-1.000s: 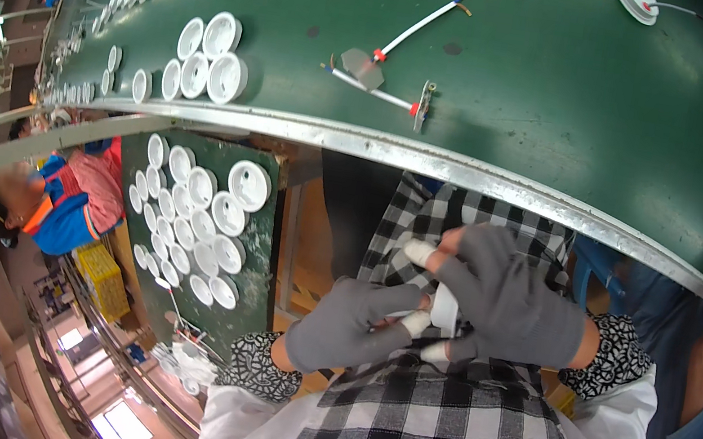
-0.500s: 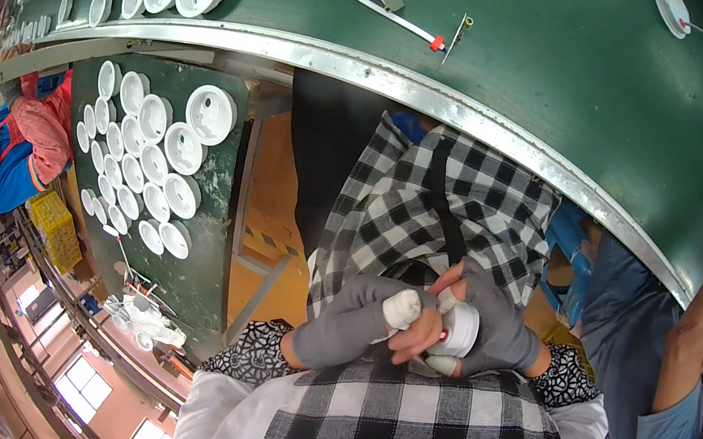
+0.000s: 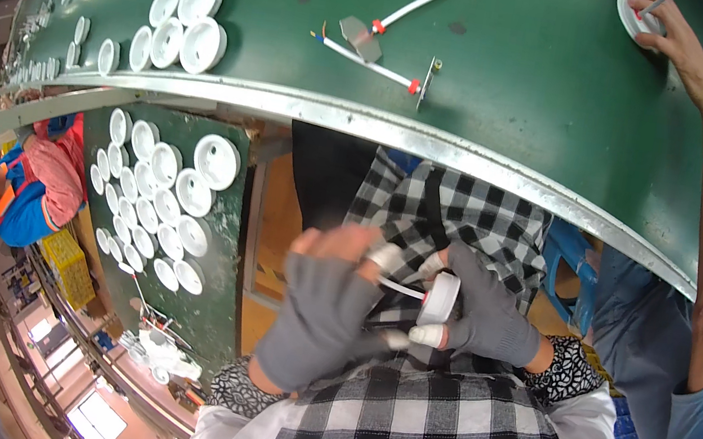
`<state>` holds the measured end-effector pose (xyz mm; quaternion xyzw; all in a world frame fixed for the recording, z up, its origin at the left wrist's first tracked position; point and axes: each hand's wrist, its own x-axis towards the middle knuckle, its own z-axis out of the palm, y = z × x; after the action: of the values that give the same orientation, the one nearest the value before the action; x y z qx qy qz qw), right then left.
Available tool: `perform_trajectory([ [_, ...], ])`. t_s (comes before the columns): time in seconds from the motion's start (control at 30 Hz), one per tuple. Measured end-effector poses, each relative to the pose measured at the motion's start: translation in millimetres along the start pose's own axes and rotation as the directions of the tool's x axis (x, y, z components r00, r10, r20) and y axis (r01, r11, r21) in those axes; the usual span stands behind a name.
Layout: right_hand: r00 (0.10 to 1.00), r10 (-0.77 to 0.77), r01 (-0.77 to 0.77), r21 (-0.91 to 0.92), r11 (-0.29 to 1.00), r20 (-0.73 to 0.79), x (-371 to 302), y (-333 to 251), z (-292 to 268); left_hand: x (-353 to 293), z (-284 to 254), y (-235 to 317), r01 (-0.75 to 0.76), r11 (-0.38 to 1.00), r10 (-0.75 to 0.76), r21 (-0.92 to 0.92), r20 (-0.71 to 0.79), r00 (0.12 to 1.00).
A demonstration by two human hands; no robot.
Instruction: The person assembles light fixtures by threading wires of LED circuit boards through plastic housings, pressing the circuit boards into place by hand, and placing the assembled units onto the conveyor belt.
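Over my lap, my right hand (image 3: 484, 307) in a grey fingerless glove is closed around a white round plastic cap (image 3: 441, 300), tilted on its side. Its taped thumb and fingers grip the cap's rim. From the cap's left face a white cable (image 3: 400, 288) with a red fitting runs toward my left hand (image 3: 324, 293). That hand, gloved the same way, stands left of the cap with its fingers smeared by motion. Whether it grips the cable's end I cannot make out.
Ahead, a green table (image 3: 534, 92) with a metal edge (image 3: 322, 115) bears two cables (image 3: 425, 3) with red fittings and several white caps (image 3: 203, 45). A lower green board (image 3: 218, 290) at left holds more caps. At right, a co-worker's hand (image 3: 682, 46) touches a white disc (image 3: 633, 21).
My left hand has moved left, away from the cap, uncovering the white cable. My right hand still holds the cap. A co-worker's hand has come onto the disc at far right.
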<state>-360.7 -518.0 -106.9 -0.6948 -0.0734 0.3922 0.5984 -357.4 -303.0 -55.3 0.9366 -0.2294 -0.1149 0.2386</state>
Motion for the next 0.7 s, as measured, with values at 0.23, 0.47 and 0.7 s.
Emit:
perform_trajectory([
  [0.23, 0.967, -0.228, 0.201, -0.208, 0.957, -0.113, 7, -14, -12, 1, 43, 3, 0.0, 0.967, -0.012, -0.255, -0.049, 0.999],
  [0.47, 0.59, -0.785, 0.693, -0.617, 0.373, 0.189, -6, -23, -36, -4, 23, 2, 0.268, 0.745, -0.142, -0.61, 0.247, 0.959],
  [0.7, 0.527, -0.754, 0.779, -0.577, 0.245, 0.392, -10, -18, -26, -7, 22, 1, 0.244, 0.656, -0.07, -0.714, 0.265, 0.962],
])
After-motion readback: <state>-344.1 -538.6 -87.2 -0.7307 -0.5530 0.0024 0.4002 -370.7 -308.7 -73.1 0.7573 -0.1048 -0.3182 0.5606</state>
